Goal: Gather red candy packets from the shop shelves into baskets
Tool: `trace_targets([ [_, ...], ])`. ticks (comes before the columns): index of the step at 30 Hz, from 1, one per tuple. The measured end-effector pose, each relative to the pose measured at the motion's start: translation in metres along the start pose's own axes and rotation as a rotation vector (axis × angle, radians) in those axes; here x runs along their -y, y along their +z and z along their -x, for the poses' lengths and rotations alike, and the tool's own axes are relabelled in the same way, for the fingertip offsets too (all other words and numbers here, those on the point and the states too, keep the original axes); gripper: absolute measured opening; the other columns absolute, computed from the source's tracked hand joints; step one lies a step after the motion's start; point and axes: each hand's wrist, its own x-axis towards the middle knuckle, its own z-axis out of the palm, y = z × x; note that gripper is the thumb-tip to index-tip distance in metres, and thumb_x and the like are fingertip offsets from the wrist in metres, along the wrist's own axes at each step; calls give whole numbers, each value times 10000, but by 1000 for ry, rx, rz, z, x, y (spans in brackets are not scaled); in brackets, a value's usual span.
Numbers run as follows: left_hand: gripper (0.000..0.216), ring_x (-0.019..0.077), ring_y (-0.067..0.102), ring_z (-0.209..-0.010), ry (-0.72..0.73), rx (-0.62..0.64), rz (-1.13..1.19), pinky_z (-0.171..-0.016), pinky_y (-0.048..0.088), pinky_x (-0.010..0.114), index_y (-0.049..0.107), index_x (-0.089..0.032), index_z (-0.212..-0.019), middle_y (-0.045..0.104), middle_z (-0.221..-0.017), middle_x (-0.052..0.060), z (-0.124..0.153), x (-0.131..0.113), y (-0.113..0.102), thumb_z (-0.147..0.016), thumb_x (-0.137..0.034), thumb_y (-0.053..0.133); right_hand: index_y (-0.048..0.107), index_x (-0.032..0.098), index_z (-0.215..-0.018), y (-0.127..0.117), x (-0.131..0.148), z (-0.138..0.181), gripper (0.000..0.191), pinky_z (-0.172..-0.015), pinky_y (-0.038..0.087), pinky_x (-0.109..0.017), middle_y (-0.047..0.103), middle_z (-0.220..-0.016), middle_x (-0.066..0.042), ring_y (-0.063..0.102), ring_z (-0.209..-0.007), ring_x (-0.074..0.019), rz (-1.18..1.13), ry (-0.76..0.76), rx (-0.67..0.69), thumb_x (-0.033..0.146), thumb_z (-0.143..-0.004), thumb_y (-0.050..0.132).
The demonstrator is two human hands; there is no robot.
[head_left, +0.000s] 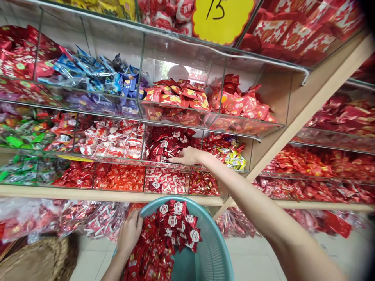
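Observation:
A teal plastic basket (215, 234) stands below the shelves, partly filled with red-wrapped candies (155, 253). A cluster of dark red packets with white print (175, 222) lies on top toward its far side. My left hand (131, 230) is closed over the basket's left rim. My right hand (189, 156) reaches to the front edge of a clear shelf bin holding dark red candy packets (166, 144). Its fingers point left, at least one stretched out, and I see nothing held in them. The underside of that hand is hidden.
Clear-walled bins hold red and white candies (114, 136), blue packets (88, 72) and red packets (178, 95). A yellow price sign (222, 17) hangs above. A wooden post (307, 109) slants at right. Bagged candies (102, 218) and a woven basket (63, 249) sit low at left.

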Motion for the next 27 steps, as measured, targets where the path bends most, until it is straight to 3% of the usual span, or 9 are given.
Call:
trace_targets([
  [5,324,183,630,-827,6,4,1,-687,465,280,526,-199,-1078,630,-1067,55,0,1,1,-848,-277,313,572,48,-1072,-5,-5,3,846,-792,443,-322,604,-1041,-137,584,-928,-236,-73,-32,60,714,-550,559],
  [8,328,185,628,-841,13,-5,8,-701,468,284,532,-196,-1082,628,-1075,57,0,1,1,-843,-271,321,605,83,-1006,-6,-11,3,628,-752,445,-272,632,-962,-72,599,-846,-191,-63,-124,93,518,-559,685],
  [12,317,177,632,-826,12,-2,-19,-685,465,269,529,-200,-1075,635,-1059,48,0,-1,1,-848,-271,319,637,65,-826,-13,-16,9,256,-685,431,-250,627,-734,-11,581,-696,-140,-26,-202,131,294,-714,605],
  [15,315,181,630,-831,9,11,-42,-688,459,270,519,-195,-1078,637,-1052,51,-1,-2,0,-857,-271,308,608,54,-810,-21,-12,25,225,-682,411,-238,607,-712,1,552,-674,-107,-78,-238,-9,241,-806,482],
  [18,313,182,631,-820,11,22,-50,-680,456,269,519,-190,-1076,648,-1015,55,-1,-2,-1,-857,-263,308,572,62,-859,-19,-4,48,264,-659,402,-218,599,-736,0,531,-657,-79,-284,-285,-188,268,-848,405],
  [20,314,186,632,-811,8,17,-60,-671,457,270,526,-183,-1067,654,-993,58,-1,-3,-1,-855,-263,309,558,74,-875,-6,1,61,268,-619,407,-207,598,-724,-6,524,-624,-71,-470,-335,-108,278,-851,386],
  [24,321,189,633,-823,10,-4,-59,-691,464,276,535,-171,-1058,655,-990,62,-1,-4,-2,-854,-275,310,570,114,-789,56,1,69,185,-556,416,-207,588,-672,0,514,-567,-78,-613,-405,481,245,-788,439],
  [26,322,185,635,-818,10,-4,-51,-693,467,274,534,-172,-1058,655,-991,59,0,-4,-2,-855,-276,308,570,126,-772,96,-5,68,149,-517,393,-208,573,-657,12,500,-570,-94,-481,-312,551,255,-711,529],
  [27,321,184,635,-816,10,-1,-47,-690,469,272,532,-174,-1060,654,-995,56,0,-4,-2,-855,-276,307,575,132,-788,116,-8,68,180,-509,380,-209,574,-678,11,496,-586,-103,-409,-281,515,276,-680,565],
])
